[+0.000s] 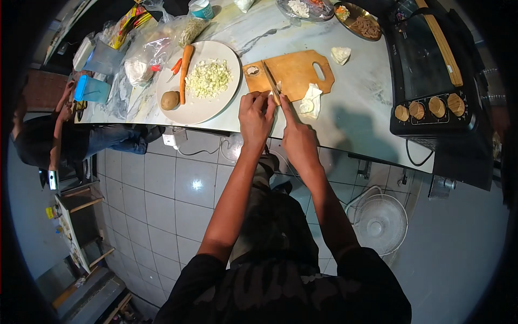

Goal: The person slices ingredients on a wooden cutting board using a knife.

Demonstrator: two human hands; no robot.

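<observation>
In my right hand (298, 139) is a knife (268, 75), its blade lying across the wooden cutting board (294, 67) and pointing away from me. My left hand (256, 120) is closed at the board's near edge, beside the blade. Its fingertips hold something small and pale, mostly hidden. A few pale bits lie by the blade. Right of the knife, a crumpled white piece (310, 102) overlaps the board's near edge. On the left, a large plate (205, 110) carries chopped pale-green vegetable (208, 78), a carrot (186, 70), red chillies (176, 67) and a potato (170, 100).
A black toaster oven (431, 81) stands at the right. Behind the board are a bowl (306, 12) and a metal dish (369, 33) of food. Plastic bags (154, 46) and a blue-lidded container (93, 89) crowd the left. Another person (59, 135) stands there. A fan (380, 224) sits below.
</observation>
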